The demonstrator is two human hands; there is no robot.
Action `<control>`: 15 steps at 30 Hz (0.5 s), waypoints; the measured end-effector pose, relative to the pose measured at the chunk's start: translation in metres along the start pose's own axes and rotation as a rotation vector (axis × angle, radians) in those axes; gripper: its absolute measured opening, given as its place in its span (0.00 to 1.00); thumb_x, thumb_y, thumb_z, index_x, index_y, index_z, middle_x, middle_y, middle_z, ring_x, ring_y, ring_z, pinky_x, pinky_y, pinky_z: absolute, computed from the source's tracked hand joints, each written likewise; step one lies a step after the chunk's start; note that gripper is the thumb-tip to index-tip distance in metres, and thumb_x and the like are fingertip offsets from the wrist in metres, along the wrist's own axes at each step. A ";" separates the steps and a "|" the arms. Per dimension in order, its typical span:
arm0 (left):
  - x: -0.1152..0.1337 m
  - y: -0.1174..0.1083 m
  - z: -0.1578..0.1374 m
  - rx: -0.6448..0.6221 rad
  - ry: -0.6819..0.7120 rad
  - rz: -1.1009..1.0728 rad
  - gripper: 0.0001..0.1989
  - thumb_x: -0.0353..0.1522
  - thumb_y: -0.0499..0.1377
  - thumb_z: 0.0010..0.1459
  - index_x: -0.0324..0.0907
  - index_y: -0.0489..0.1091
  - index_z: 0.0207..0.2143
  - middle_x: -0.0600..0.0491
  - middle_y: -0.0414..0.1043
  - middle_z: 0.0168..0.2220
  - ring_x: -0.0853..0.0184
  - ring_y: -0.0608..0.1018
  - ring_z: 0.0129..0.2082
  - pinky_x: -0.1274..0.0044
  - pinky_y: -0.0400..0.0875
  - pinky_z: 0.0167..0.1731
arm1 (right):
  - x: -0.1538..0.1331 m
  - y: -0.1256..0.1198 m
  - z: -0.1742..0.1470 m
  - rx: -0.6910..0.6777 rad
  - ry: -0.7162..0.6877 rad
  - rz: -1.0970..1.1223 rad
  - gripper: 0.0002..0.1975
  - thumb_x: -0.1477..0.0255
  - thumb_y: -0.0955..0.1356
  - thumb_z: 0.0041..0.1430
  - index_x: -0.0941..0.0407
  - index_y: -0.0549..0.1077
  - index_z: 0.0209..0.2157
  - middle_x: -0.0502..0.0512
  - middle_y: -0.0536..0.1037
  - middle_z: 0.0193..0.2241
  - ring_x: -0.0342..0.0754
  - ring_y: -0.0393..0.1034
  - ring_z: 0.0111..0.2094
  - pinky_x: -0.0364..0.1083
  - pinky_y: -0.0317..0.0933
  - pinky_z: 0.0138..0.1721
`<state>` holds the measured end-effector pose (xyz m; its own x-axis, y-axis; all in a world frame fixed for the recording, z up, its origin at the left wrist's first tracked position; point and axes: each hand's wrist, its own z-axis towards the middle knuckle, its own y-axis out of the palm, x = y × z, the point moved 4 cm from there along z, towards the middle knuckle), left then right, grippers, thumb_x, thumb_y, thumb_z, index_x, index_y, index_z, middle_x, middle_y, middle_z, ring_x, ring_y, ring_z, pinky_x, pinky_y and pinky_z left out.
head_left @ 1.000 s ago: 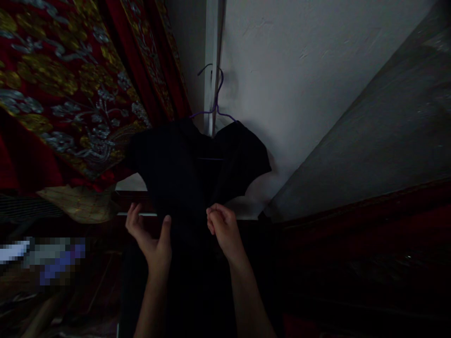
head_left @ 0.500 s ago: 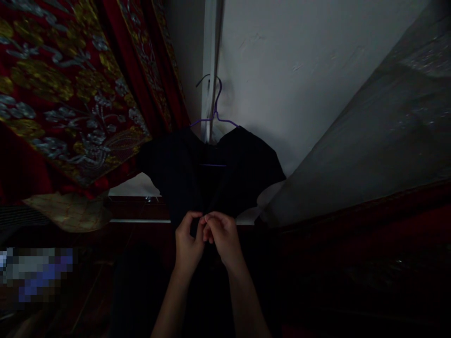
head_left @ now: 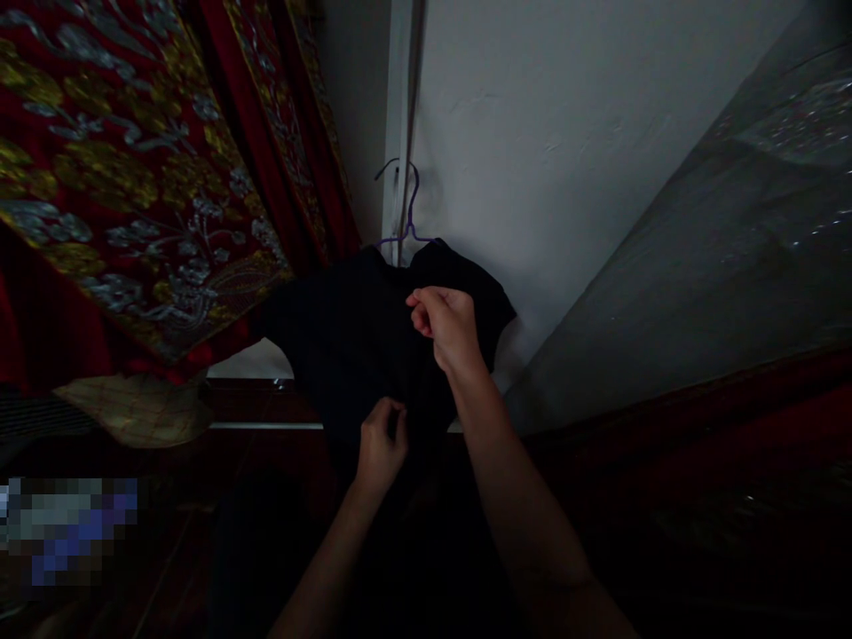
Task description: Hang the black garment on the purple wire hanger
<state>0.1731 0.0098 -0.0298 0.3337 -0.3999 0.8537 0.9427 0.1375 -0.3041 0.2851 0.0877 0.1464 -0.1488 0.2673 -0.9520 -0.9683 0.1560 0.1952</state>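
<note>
A dark short-sleeved shirt (head_left: 346,328) hangs from a purple wire hanger (head_left: 411,232), hooked at the edge of a white door or panel. My right hand (head_left: 449,324) is closed in a pinch at the shirt's front, just below the collar. Lower down, my left hand (head_left: 384,444) pinches the front with thumb and finger pressed together. The cloth between my hands looks drawn closed. Dim light hides its edges and any fastenings.
Red cloth (head_left: 179,169) with gold and silver embroidery hangs at the left, touching the shirt's sleeve. A sheer glittering covering (head_left: 719,231) slopes down on the right. A pale checked cloth (head_left: 139,408) hangs at lower left; a blurred patch (head_left: 73,532) lies below.
My right hand has moved up from beside my left hand to near the collar. The open neckline has been drawn together, covering the hanger's bar. My left hand has shifted slightly right.
</note>
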 end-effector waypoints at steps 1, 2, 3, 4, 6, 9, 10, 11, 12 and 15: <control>0.002 -0.002 0.007 -0.035 0.002 0.009 0.05 0.30 0.56 0.63 0.44 0.71 0.34 0.49 0.76 0.32 0.60 0.79 0.35 0.71 0.71 0.38 | 0.000 0.000 -0.002 -0.012 -0.010 -0.003 0.09 0.68 0.66 0.48 0.57 0.72 0.20 0.44 0.65 0.10 0.36 0.55 0.12 0.38 0.45 0.15; 0.006 -0.006 0.015 -0.066 0.007 0.011 0.04 0.30 0.57 0.63 0.43 0.71 0.35 0.49 0.76 0.33 0.60 0.80 0.36 0.71 0.71 0.38 | 0.001 -0.001 -0.005 -0.024 -0.018 -0.005 0.09 0.68 0.66 0.48 0.57 0.72 0.20 0.44 0.66 0.10 0.36 0.56 0.13 0.37 0.45 0.15; 0.013 -0.011 0.023 -0.081 0.020 0.004 0.04 0.30 0.57 0.63 0.43 0.72 0.37 0.49 0.77 0.34 0.61 0.80 0.37 0.71 0.72 0.40 | 0.003 -0.002 -0.009 -0.038 -0.024 -0.010 0.09 0.67 0.66 0.49 0.57 0.72 0.21 0.44 0.66 0.11 0.36 0.56 0.12 0.37 0.46 0.15; 0.023 -0.019 0.033 -0.073 0.044 -0.010 0.05 0.31 0.58 0.64 0.43 0.73 0.40 0.49 0.78 0.36 0.61 0.80 0.38 0.71 0.72 0.41 | 0.004 -0.002 -0.013 -0.055 -0.031 -0.017 0.09 0.67 0.66 0.49 0.57 0.72 0.21 0.44 0.66 0.11 0.36 0.56 0.12 0.37 0.46 0.15; 0.052 -0.037 0.053 0.023 0.140 -0.060 0.13 0.32 0.58 0.66 0.44 0.70 0.53 0.50 0.78 0.41 0.64 0.80 0.41 0.72 0.73 0.45 | 0.004 -0.002 -0.021 -0.096 -0.063 -0.046 0.09 0.67 0.66 0.51 0.56 0.72 0.22 0.44 0.66 0.11 0.36 0.56 0.13 0.37 0.46 0.15; 0.102 -0.063 0.086 0.178 0.379 -0.034 0.18 0.32 0.57 0.68 0.44 0.68 0.59 0.50 0.78 0.43 0.67 0.79 0.40 0.74 0.72 0.45 | -0.003 0.002 -0.026 -0.131 -0.161 -0.097 0.09 0.68 0.66 0.54 0.56 0.73 0.23 0.44 0.67 0.13 0.37 0.59 0.14 0.38 0.49 0.16; 0.116 -0.068 0.098 0.180 0.446 0.005 0.14 0.31 0.56 0.68 0.43 0.71 0.55 0.50 0.78 0.43 0.67 0.79 0.41 0.74 0.71 0.45 | -0.006 0.003 -0.026 -0.130 -0.199 -0.109 0.09 0.69 0.66 0.55 0.56 0.73 0.24 0.44 0.67 0.14 0.37 0.60 0.14 0.38 0.50 0.17; 0.128 -0.072 0.108 0.165 0.508 0.050 0.10 0.31 0.56 0.68 0.42 0.74 0.49 0.50 0.78 0.41 0.66 0.79 0.41 0.74 0.71 0.45 | -0.008 0.004 -0.026 -0.125 -0.234 -0.118 0.09 0.71 0.66 0.55 0.57 0.73 0.24 0.44 0.67 0.14 0.37 0.60 0.15 0.38 0.51 0.17; 0.136 -0.075 0.118 0.165 0.544 0.091 0.07 0.30 0.57 0.68 0.41 0.75 0.43 0.51 0.78 0.38 0.67 0.79 0.40 0.75 0.71 0.43 | -0.009 0.005 -0.025 -0.116 -0.263 -0.125 0.09 0.71 0.66 0.55 0.57 0.73 0.24 0.44 0.67 0.14 0.37 0.60 0.15 0.38 0.51 0.18; 0.148 -0.076 0.139 0.063 0.583 0.242 0.07 0.26 0.56 0.66 0.39 0.75 0.37 0.51 0.78 0.36 0.66 0.79 0.38 0.75 0.69 0.40 | -0.008 0.003 -0.021 -0.071 -0.312 -0.133 0.10 0.73 0.66 0.57 0.57 0.73 0.23 0.44 0.66 0.13 0.37 0.59 0.14 0.38 0.50 0.17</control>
<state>0.1518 0.0659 0.1782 0.4974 -0.7759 0.3880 0.8449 0.3318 -0.4196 0.2793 0.0662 0.1499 0.0376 0.5287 -0.8480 -0.9883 0.1453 0.0468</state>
